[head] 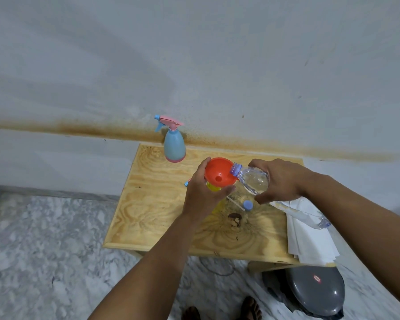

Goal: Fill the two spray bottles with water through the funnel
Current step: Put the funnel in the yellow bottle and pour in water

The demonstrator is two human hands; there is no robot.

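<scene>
Spray bottles stand on the pale plywood table (162, 218) against a stained white wall (194, 65), and that table is the biggest thing here; on its right edge lies a stack of white paper sheets (310, 239) with an empty clear plastic bottle (310, 215) lying across it, and a grey rounded lid-like object (316, 292) sits on the mottled floor just below that corner. At the far edge, upright and well apart from the hands, is the blue spray bottle with pink trigger head (174, 144), head screwed on. Nearer, the yellow spray bottle (214, 188) – mostly hidden – stands under the left hand (203, 192), whose fingers curl round its neck and the rim of the orange-red plastic funnel (219, 172) seated in its mouth. The right hand (282, 179) grips a clear plastic water bottle (252, 179), tilted with its blue-ringed mouth touching the funnel's right rim; water shows inside it. Between the hands, on the wood, lie a small blue bottle cap (248, 205) and a thin white tube (234, 202) – whether they touch I cannot tell – near a dark knot in the grain (234, 219)
</scene>
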